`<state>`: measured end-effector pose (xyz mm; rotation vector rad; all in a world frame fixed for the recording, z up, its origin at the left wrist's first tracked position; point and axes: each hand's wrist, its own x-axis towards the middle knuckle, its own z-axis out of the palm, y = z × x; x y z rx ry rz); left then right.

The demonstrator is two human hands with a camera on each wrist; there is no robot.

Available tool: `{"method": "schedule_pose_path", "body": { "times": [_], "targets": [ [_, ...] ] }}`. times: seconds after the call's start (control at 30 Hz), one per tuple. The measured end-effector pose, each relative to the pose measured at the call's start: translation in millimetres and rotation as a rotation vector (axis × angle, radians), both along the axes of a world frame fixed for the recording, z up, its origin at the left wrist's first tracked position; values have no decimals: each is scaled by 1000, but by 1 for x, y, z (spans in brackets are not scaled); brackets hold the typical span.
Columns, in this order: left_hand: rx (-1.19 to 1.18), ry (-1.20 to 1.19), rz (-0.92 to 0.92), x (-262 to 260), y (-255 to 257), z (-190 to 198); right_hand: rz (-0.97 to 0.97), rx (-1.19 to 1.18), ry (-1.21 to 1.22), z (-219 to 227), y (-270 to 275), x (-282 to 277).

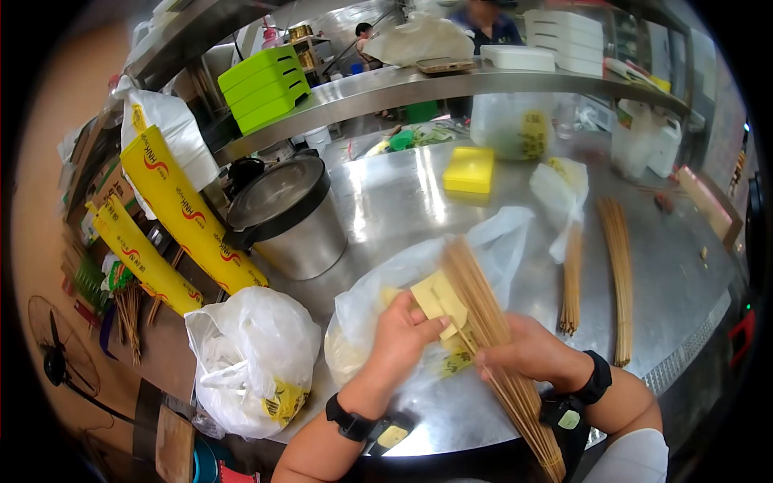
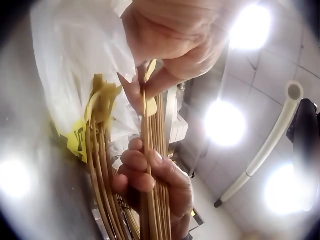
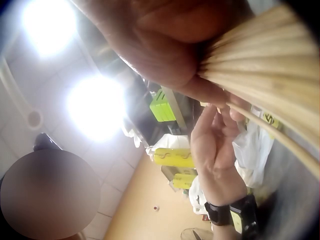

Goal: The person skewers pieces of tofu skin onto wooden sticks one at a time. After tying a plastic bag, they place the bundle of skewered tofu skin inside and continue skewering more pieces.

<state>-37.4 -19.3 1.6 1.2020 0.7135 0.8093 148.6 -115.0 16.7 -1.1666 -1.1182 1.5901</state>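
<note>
My left hand [image 1: 398,334] pinches a thin, pale yellow sheet-like piece of food [image 1: 439,295] between thumb and fingers. A single skewer's tip meets this piece. My right hand [image 1: 535,350] grips a long bundle of bamboo skewers [image 1: 522,402] slanting down toward my body. In the left wrist view, several skewers [image 2: 102,170] with folded yellow pieces [image 2: 102,100] on their ends stand out beside the gripped bundle. Behind both hands lies an open white plastic bag [image 1: 503,233] with pale contents partly hidden. The right wrist view shows one skewer [image 3: 270,129] apart from the bundle, leading to my left fingertips.
A knotted white bag [image 1: 254,354] stands at left, near a lidded steel pot [image 1: 294,217]. Two more skewer bundles, one bare [image 1: 617,282] and one partly bagged [image 1: 571,282], lie at right. A yellow box [image 1: 469,169] sits farther back beneath a steel shelf [image 1: 354,97].
</note>
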Motion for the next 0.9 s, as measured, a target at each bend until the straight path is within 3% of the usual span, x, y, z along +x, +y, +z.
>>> {"method": "schedule_pose_path", "body": {
  "times": [0.17, 0.27, 0.33, 0.4, 0.47, 0.53, 0.57, 0.6, 0.67, 0.73, 0.77, 0.83, 0.87, 0.9],
  "targets": [
    [27, -5, -13, 2, 0, 0, -3, 28, -5, -4, 1, 1],
    [-82, -78, -12, 6, 4, -5, -2, 67, -49, -10, 3, 3],
    [-38, 1, 31, 8, 8, -16, -12, 84, -88, -20, 4, 3],
    [8, 82, 56, 12, 4, -14, -86, 311, -229, -25, 4, 2],
    [53, 158, 78, 16, 3, -12, -75, 196, -223, -3, -5, 1],
    [146, 285, 83, 16, 2, -12, -52, 76, -211, 10, -10, 0],
    [146, 281, 72, 17, 3, -19, -4, 23, -83, 11, -11, 0],
    [251, 285, 136, 17, 6, -30, 48, -29, 48, 12, -12, 0],
    [356, 292, 201, 16, 10, -39, 48, 9, 23, 0, -7, 2],
    [642, 431, 414, 14, 11, -41, 52, 52, 3, -11, -3, 2],
    [644, 433, 413, 14, 10, -36, 57, 64, -24, -14, -1, 2],
    [242, 50, 317, 14, 4, -19, 64, 76, -52, -14, -1, 1],
    [240, 52, 321, 13, 4, -16, 66, 72, -54, -13, -1, 0],
    [157, 25, 189, 11, 3, -15, 72, 67, -56, -12, -1, -1]
  ]
}}
